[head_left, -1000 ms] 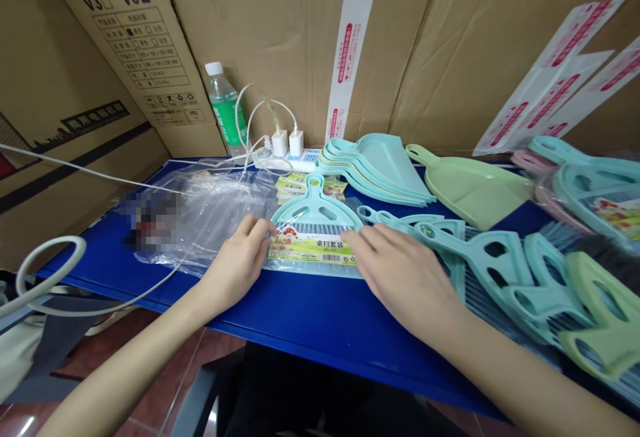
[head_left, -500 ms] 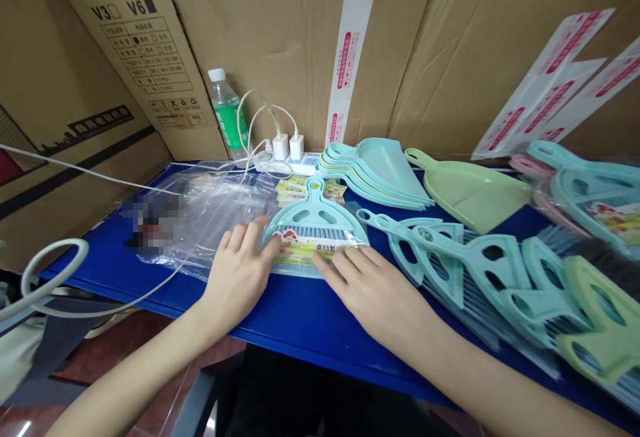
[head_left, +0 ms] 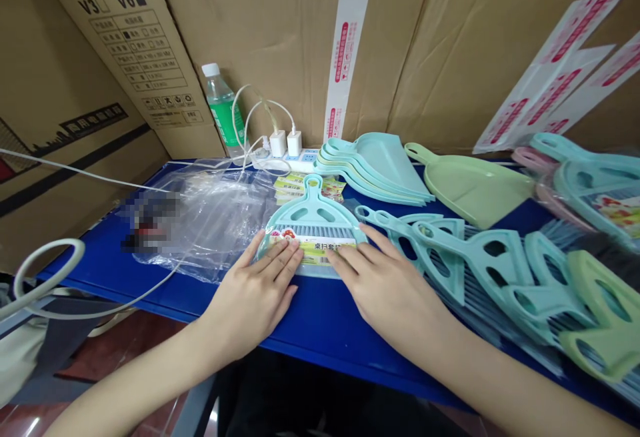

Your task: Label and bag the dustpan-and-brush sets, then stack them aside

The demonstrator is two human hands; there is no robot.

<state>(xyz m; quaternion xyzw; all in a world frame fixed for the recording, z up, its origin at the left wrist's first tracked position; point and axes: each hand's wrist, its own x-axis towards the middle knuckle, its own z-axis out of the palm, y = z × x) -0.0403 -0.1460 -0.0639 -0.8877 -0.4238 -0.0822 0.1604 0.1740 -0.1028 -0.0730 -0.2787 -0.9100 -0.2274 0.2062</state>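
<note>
In the head view a light-blue brush and dustpan set [head_left: 313, 213] lies flat on the blue table, its handle pointing away from me. A yellow-green printed card [head_left: 320, 250] sits over the bristles, and clear plastic seems to cover the set. My left hand [head_left: 260, 290] rests with outstretched fingers on the card's left part. Along the card's right side lie the extended fingers of my right hand [head_left: 385, 280], the index finger reaching past the set's right edge. Neither hand is wrapped around anything.
Clear plastic bags [head_left: 215, 217] lie left of the set, and several printed cards [head_left: 295, 188] behind it. Stacked dustpans [head_left: 375, 163], a green dustpan [head_left: 475, 187] and loose brushes [head_left: 480, 257] fill the right side. A bottle [head_left: 225, 113] and power strip [head_left: 305, 157] stand behind.
My left hand has moved from the set's left edge onto the card, its fingers now flat. My right hand has shifted slightly, with its index finger now along the right edge.
</note>
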